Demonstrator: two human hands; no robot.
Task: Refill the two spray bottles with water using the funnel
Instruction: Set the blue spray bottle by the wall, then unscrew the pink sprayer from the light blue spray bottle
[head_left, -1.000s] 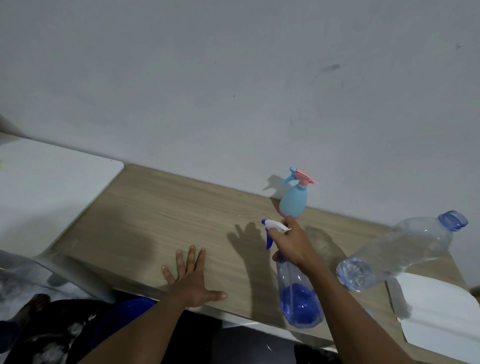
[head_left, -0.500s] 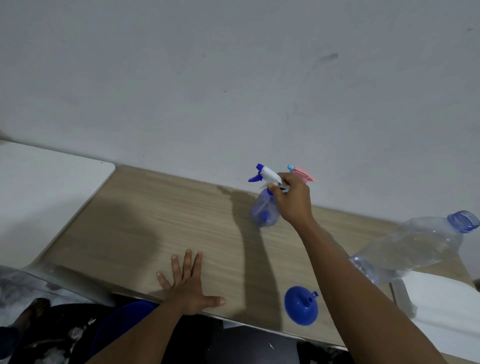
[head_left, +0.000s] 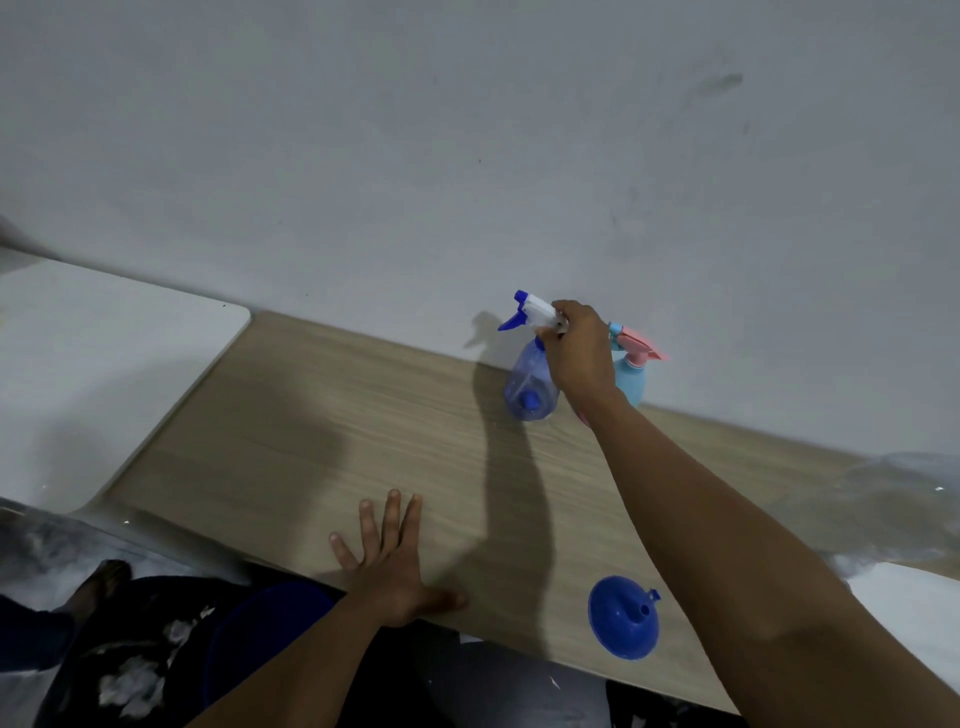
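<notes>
A clear blue spray bottle (head_left: 529, 387) with a white and blue trigger head stands on the wooden table (head_left: 332, 431) by the wall. My right hand (head_left: 579, 353) grips its neck and head. Just right of it, partly behind my hand, stands a light blue spray bottle (head_left: 631, 382) with a pink trigger. A blue funnel (head_left: 622, 618) lies near the table's front edge, under my right forearm. My left hand (head_left: 387, 558) rests flat on the front edge, fingers spread, holding nothing.
A large clear plastic water bottle (head_left: 893, 499) lies blurred at the right edge of the table. A white surface (head_left: 93, 374) adjoins the table on the left, another white one (head_left: 914, 618) on the right. A blue bucket (head_left: 260, 639) sits below the front edge.
My right hand has carried the clear blue spray bottle from the front of the table to the back by the wall, beside the light blue one. The funnel has come into view. My left hand stayed put.
</notes>
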